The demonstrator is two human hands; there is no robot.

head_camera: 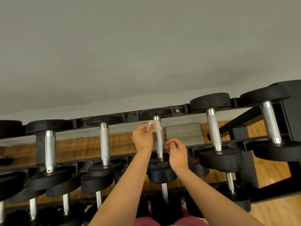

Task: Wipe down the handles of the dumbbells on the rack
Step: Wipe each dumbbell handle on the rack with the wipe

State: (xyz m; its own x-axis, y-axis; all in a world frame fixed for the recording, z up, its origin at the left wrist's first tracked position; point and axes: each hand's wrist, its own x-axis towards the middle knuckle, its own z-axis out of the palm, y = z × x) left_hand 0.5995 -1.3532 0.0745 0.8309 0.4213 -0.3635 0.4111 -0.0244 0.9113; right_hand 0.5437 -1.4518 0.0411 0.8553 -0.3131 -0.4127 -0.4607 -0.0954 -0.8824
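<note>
White wipe (154, 126), crumpled, is pinched between the thumb and fingers of my left hand (143, 137) and held against the far end of a knurled steel handle (158, 141). That handle belongs to a black dumbbell (155, 112) lying front to back across the top tier of the rack (179, 110), about midway along it. My right hand (176, 154) sits at the near end of the same handle with its fingers curled, touching or just beside the steel; I cannot tell whether it grips. Other dumbbells (105, 141) with the same silver handles lie along the top tier on both sides, each apart from the next. A lower tier (97, 178) of dumbbells shows beneath my forearms. Wooden floor (276, 211) shows through and beside the rack, and a grey wall (146, 54) rises behind its far edge.
</note>
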